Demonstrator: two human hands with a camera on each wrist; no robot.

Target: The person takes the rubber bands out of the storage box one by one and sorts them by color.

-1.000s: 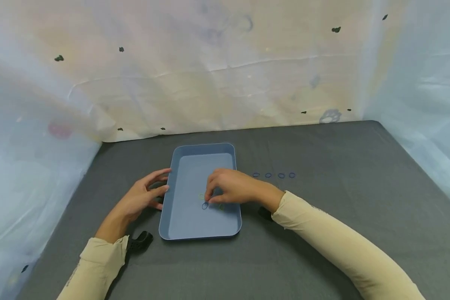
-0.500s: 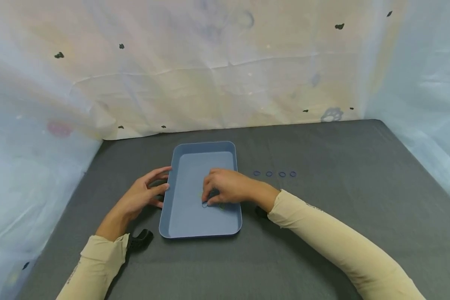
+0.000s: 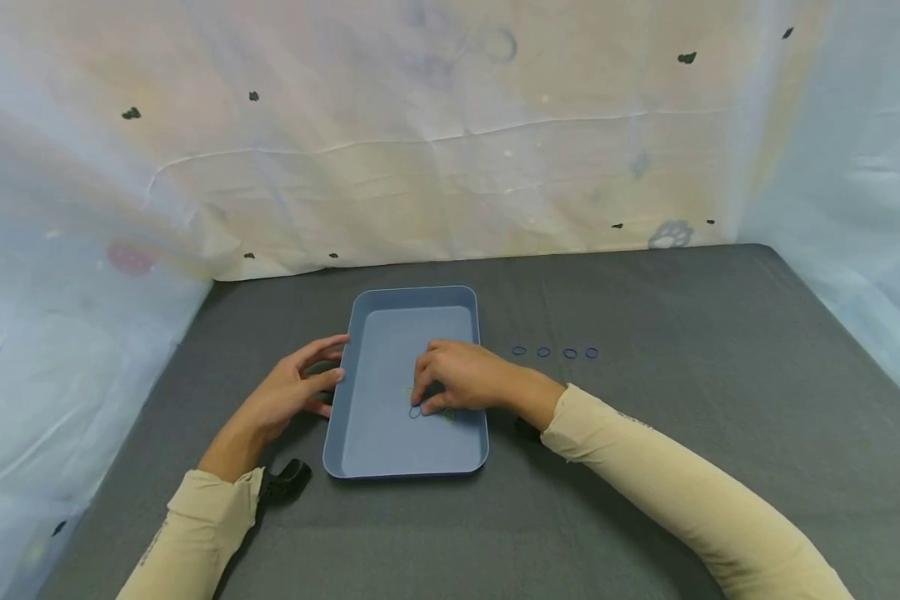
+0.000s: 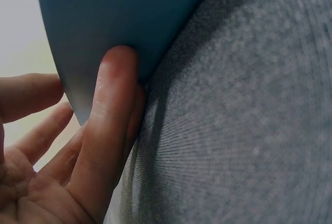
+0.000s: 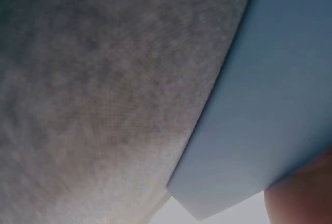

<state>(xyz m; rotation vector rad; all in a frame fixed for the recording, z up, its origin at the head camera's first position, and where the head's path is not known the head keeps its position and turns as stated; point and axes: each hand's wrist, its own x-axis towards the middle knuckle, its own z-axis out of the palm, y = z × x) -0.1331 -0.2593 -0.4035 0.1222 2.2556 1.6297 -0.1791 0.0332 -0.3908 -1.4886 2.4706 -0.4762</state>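
A blue tray (image 3: 367, 450) lies on the grey cloth. My left hand (image 3: 285, 390) rests against its left side, fingers spread; the left wrist view shows the thumb (image 4: 115, 79) pressing the outer wall. Over the tray's middle, my right hand (image 3: 461, 375) reaches in with curled fingers, thumb and forefinger tips at a thin blue ring (image 3: 414, 412), apparently a rubber band. Small yellow-green bands (image 3: 449, 414) lie beside it, partly hidden by the hand. The right wrist view catches only the tray wall (image 5: 244, 115) and a blurred bit of hand.
Right of the tray, several blue bands (image 3: 543, 352) lie in a row on the grey tabletop (image 3: 682, 400). A pale patterned sheet (image 3: 435, 192) hangs behind the table and along both sides. A black strap (image 3: 288, 482) sits at the left wrist.
The right hand has shifted slightly left and closed in on the blue band, covering more of it. The left hand keeps its place on the tray. The view has shifted a little.
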